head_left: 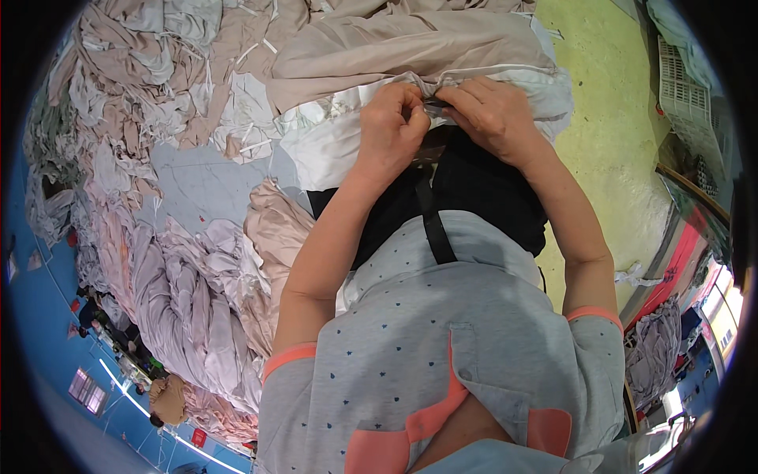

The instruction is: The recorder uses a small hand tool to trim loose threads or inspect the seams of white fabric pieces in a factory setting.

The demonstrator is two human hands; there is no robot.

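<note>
A beige garment (pixel 410 47) with a white lining edge (pixel 324 142) lies spread in front of me and over my lap. My left hand (pixel 393 126) pinches the gathered edge of the cloth near its middle. Close beside it, my right hand (pixel 493 114) grips the same edge, fingers curled and thumb underneath. The two hands almost meet, and the fabric bunches into small folds between them. Whether a small tool or thread sits in the fingertips is too fine to make out. A dark strap (pixel 434 225) hangs below the hands over my black trousers (pixel 489 186).
Heaps of beige and white garments (pixel 126 71) spread to the left, with a mauve pile (pixel 189 308) nearer. A grey surface (pixel 205 178) shows between them. At right are a yellow-green surface (pixel 608 142), a white plastic crate (pixel 685 103) and grey cloth (pixel 654 347). Another person (pixel 167 400) is far left.
</note>
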